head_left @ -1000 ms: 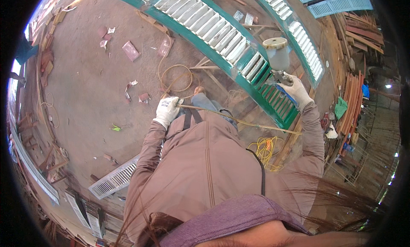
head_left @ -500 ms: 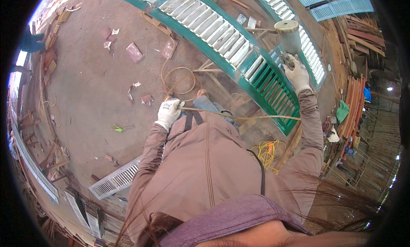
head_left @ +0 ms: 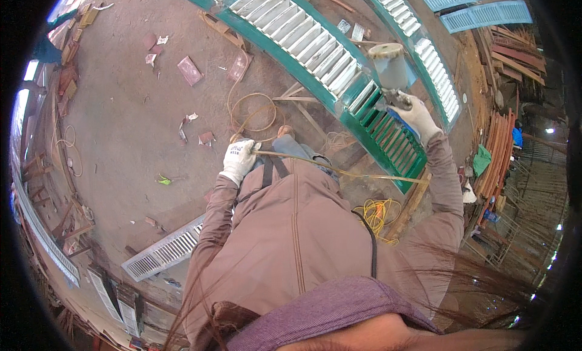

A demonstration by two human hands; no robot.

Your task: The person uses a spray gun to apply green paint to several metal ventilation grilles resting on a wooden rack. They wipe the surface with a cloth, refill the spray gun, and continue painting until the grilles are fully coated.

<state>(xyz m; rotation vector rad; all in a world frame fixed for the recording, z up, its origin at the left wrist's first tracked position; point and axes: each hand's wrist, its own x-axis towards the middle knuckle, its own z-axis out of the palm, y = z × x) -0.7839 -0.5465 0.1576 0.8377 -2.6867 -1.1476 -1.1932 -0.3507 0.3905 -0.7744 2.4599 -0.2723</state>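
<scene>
Spray gun [head_left: 389, 72] swings back toward the green shutter's [head_left: 318, 54] far edge, right fingers [head_left: 413, 104] wrapped round it, left fingers [head_left: 245, 145] clutching hose [head_left: 388, 177]; scraps [head_left: 190, 70] litter the floor [head_left: 133, 151].

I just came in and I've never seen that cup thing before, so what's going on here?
A person is at a long slatted shutter. The gloved right hand holds what looks like a spray gun, with a cup on top, close to the shutter. The left hand, gloved too, grips a thin hose that runs across the body toward the right arm. The shutter's frame is green, and so are the slats nearest that arm; farther along, they are mostly white.
</scene>
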